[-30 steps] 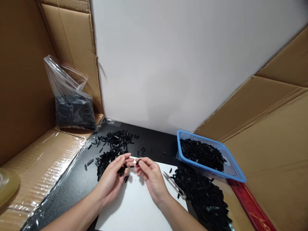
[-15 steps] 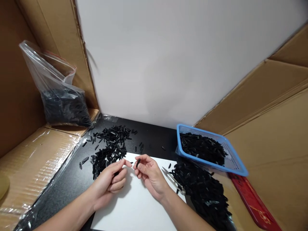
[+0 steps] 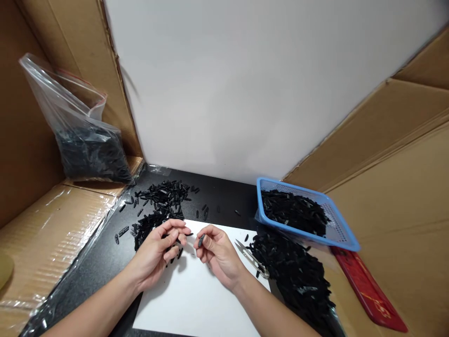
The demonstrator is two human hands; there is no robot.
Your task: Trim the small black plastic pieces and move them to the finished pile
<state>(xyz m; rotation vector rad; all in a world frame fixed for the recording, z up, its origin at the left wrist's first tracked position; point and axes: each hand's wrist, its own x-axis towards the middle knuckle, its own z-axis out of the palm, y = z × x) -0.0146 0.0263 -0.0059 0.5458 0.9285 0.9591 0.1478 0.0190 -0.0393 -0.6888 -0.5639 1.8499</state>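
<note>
- Right hand (image 3: 217, 252) pinches one small black plastic piece (image 3: 201, 240), centre frame, above the white sheet (image 3: 196, 299).
- Left hand (image 3: 157, 250) curls around several more pieces.
- Blue basket (image 3: 342, 234) is part-filled; big loose piles (image 3: 294, 274) remain on the worktop (image 3: 105, 267).

A: where do the hands sit?

B: both low in the frame, left of centre. The left hand (image 3: 159, 252) is palm down, fingers curled in, fingertips (image 3: 182, 230) pointing right.

A: and the other one?

B: the right hand (image 3: 215, 252) faces it, thumb and forefinger pinched together, other fingers bent loosely. Both bare forearms run down to the bottom edge.
</note>
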